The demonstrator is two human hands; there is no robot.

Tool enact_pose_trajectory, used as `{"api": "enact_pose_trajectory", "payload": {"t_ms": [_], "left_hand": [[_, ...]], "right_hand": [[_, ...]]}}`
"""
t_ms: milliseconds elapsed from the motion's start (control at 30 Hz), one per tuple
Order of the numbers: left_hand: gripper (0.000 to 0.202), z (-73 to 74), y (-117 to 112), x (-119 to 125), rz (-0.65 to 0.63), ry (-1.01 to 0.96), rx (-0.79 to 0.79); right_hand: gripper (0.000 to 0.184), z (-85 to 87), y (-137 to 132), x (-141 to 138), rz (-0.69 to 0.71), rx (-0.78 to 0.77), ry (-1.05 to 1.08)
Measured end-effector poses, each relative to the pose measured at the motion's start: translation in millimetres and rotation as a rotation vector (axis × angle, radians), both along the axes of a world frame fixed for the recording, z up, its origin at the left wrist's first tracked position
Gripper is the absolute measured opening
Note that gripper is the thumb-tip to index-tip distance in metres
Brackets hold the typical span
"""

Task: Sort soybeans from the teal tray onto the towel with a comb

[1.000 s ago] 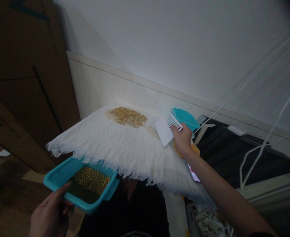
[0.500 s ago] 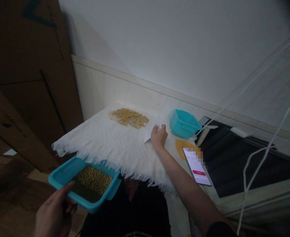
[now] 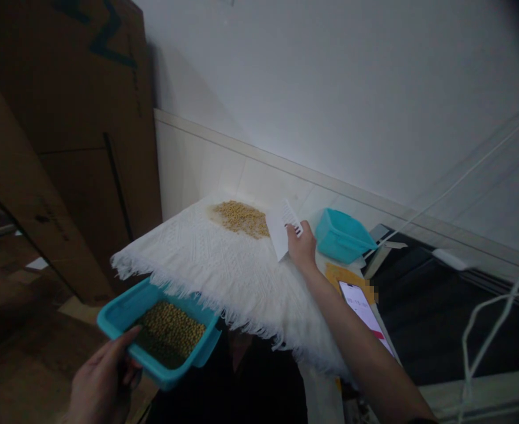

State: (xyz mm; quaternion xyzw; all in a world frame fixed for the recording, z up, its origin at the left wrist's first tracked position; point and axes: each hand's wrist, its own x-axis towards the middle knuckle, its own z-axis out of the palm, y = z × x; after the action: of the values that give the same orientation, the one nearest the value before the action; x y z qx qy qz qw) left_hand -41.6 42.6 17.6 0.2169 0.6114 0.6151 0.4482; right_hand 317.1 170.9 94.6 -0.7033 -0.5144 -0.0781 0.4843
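My left hand [image 3: 104, 371] grips the near rim of a teal plastic container [image 3: 164, 377], thumb over the edge. Yellow soybeans [image 3: 175, 327] lie inside it, and it sits just below the fringed edge of a white cloth [image 3: 206, 259]. In my right hand [image 3: 302, 244] is a white paper card [image 3: 279, 229] with dark printed stripes, its left edge against a spread of soybeans [image 3: 241, 218] on the cloth. Part of the card is covered by my fingers.
A second teal container [image 3: 343, 235] stands right of my right hand. Near my forearm a phone [image 3: 365, 315] lies over a yellow-orange piece [image 3: 341, 274]. White cables [image 3: 471, 335] cross the right side; tall cardboard boxes [image 3: 78, 176] stand at left, a wall [image 3: 307, 76] behind.
The card has turned to show more of its face and now meets the right edge of the bean spread. The whole view has shifted slightly; my left hand keeps its grip on the container.
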Motion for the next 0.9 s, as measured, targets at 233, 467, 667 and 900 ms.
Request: {"api": "enact_pose_trajectory", "payload": {"t_ms": [233,467,667,900], "left_hand": [[0.026,7.3,-1,0,0.009,-0.218,-0.132],[0.028,-1.9,-2,-1,-0.022,-0.194,-0.114],[0.033,-18.8,1,-6,-0.073,-0.161,-0.12],[0.034,-14.4,0,-2,-0.083,-0.198,-0.118]], "right_hand": [[0.032,22.5,60,4,0.308,0.052,0.177],[0.039,28.1,109,-26,0.694,-0.122,0.122],[0.032,16.7,120,-37,0.695,-0.201,0.021],[0.02,21.3,117,-35,0.542,-0.251,-0.193]]}}
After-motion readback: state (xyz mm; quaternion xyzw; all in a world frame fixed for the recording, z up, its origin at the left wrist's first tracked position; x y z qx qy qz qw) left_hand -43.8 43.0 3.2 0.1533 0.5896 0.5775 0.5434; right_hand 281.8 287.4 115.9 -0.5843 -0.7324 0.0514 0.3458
